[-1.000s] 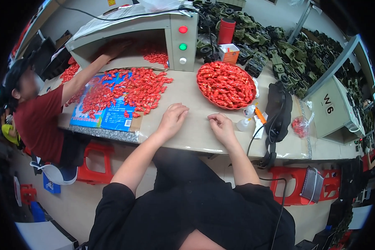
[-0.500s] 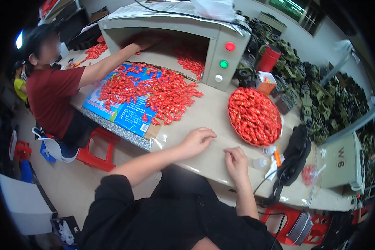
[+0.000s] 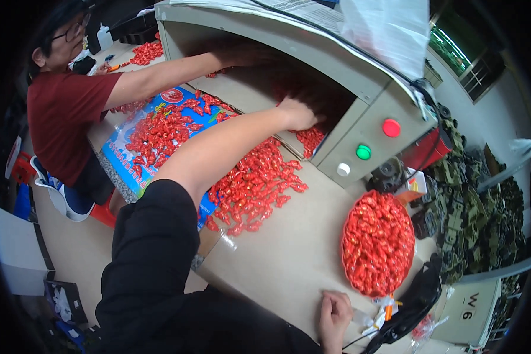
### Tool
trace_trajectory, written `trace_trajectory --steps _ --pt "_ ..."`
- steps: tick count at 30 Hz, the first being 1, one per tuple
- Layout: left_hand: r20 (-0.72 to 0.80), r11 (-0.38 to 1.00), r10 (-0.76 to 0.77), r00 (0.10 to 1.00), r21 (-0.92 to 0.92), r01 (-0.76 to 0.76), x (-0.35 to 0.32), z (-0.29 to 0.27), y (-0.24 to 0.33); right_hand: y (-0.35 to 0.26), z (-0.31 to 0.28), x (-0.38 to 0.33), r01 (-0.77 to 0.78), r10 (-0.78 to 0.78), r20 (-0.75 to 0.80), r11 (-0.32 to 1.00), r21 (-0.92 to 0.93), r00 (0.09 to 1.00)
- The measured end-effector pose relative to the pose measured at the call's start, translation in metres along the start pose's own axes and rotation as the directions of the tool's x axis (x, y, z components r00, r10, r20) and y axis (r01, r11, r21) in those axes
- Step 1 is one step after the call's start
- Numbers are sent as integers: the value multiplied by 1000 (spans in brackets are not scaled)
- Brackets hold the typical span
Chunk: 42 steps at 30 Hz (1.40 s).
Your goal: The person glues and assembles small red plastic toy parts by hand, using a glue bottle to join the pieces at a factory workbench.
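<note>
My left arm stretches across the table into the dark opening of a grey box-shaped machine (image 3: 259, 36). My left hand (image 3: 301, 113) is just inside, over small glossy red pieces (image 3: 310, 141) at the opening's right end; its fingertips are lost in shadow. More red pieces (image 3: 256, 189) lie loose on a blue printed cardboard sheet (image 3: 109, 147) beneath my forearm. My right hand (image 3: 335, 312) rests at the table's near edge, fingers curled in, with nothing visible in it. Beyond it stands a red scalloped basket (image 3: 346, 259) heaped with the same pieces.
A co-worker in a dark red shirt (image 3: 59, 124) sits at the left, one arm (image 3: 165, 79) reaching into the same opening. Red, green and white buttons (image 3: 363, 152) are on the machine's front. A black bag (image 3: 416, 307) lies right of my right hand. Dark green parts (image 3: 478, 218) are piled behind.
My left hand has moved from the table's near edge forward into the machine opening. My right hand stays at the edge, still curled. The view has shifted and tilted.
</note>
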<state>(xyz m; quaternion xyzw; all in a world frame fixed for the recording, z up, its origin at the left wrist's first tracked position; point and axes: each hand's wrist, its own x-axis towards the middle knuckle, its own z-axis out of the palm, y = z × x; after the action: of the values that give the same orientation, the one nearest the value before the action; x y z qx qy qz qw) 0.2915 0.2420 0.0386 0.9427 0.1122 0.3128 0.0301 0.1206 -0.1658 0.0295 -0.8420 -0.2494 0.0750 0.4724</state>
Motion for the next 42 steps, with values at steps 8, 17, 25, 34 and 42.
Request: trace_trajectory --steps 8,17,25,34,42 --pt "267 982 -142 953 -80 168 73 23 -30 -13 -4 11 77 -59 113 983 -166 992" --pt "264 999 -34 964 -1 36 125 86 -28 -8 -4 16 53 -36 124 990 -132 992" --pt "196 986 -125 973 -83 144 115 97 -16 -5 -1 14 64 -53 84 988 -141 995" --pt "18 679 -234 972 -712 177 77 34 -44 1 -4 8 103 -97 62 988 -111 993" --pt "519 -298 -364 773 -852 431 -64 -94 -117 21 -16 10 253 -218 267 962 -103 939"
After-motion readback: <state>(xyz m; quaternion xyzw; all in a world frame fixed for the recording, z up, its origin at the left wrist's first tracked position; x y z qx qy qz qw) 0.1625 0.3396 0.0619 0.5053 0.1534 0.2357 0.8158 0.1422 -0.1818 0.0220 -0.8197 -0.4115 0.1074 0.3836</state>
